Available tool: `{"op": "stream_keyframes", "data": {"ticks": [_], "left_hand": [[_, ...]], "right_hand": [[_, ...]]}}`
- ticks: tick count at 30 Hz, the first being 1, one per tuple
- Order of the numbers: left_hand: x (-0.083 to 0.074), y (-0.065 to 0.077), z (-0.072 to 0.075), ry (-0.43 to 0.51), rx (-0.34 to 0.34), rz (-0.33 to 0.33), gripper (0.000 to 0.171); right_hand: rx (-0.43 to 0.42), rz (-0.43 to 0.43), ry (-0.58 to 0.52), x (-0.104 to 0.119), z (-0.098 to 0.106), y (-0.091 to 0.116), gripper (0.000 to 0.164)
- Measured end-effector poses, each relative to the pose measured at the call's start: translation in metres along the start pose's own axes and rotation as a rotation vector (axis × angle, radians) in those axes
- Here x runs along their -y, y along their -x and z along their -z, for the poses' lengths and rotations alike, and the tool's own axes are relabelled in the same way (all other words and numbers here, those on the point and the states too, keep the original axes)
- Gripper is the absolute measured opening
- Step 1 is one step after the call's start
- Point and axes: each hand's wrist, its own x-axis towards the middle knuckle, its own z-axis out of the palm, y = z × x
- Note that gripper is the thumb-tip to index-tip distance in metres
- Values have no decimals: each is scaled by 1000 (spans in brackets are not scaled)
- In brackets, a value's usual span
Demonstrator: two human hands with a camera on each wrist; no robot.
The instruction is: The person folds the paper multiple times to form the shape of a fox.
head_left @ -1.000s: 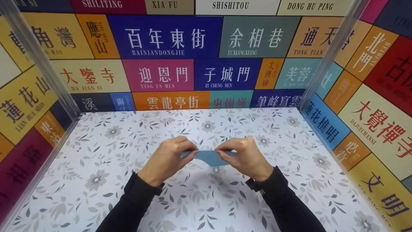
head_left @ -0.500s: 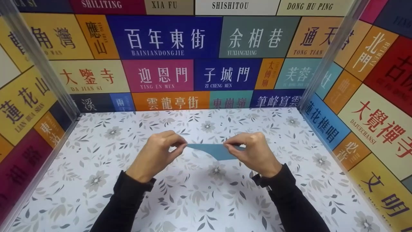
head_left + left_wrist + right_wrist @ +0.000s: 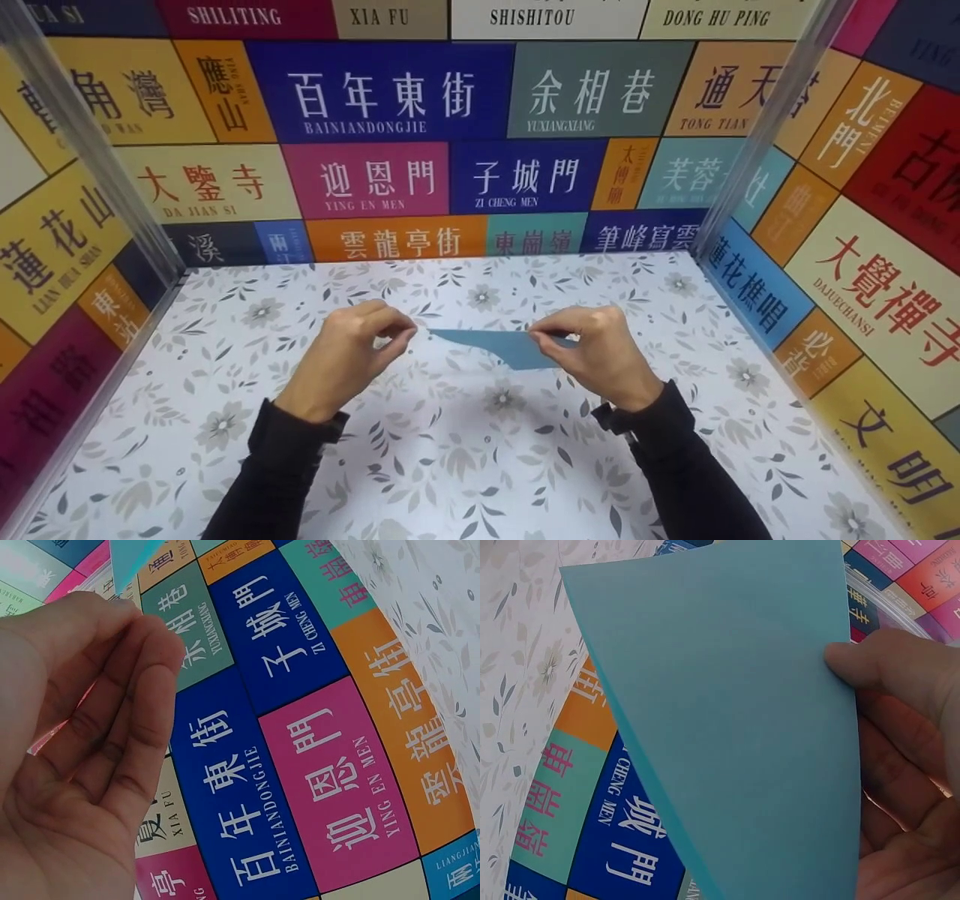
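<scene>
A sheet of blue paper [image 3: 517, 349] is held above the table between my two hands, narrowing to a point at its left end. My left hand [image 3: 337, 364] has thumb and index fingertips together at that narrow tip; in the left wrist view only a small piece of the paper [image 3: 133, 559] shows above the fingers. With thumb and forefinger my right hand [image 3: 600, 356] pinches the upper edge. The right wrist view shows the broad face of the paper [image 3: 720, 712], slightly curved, with the thumb [image 3: 847, 664] on its right edge.
Beneath the hands lies a table surface [image 3: 480, 465] with a grey leaf and flower print. Panels of colourful Chinese place-name signs [image 3: 390, 90] enclose it at the back, left and right. Clear corner strips [image 3: 750, 135] stand where the panels meet.
My hands have drawn apart, the left moving left and the right moving right. More of the paper's upper edge shows between them, and the left fingertips are now at its narrow end.
</scene>
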Motion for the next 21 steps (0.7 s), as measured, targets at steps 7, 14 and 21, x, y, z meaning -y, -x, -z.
{"op": "stream_keyframes", "data": {"ticks": [7,14,21], "left_hand": [[0,-1,-1,28,-27,-6,9],[-4,-1,-5,19,-62,-59,7],[-10,-1,-12,-10,-43,-84,9]], "right_hand": [[9,0,0,1,-2,0,11],[33,9,-10,1,-6,3,11],[73,11,-4,5,-12,3,6]]}}
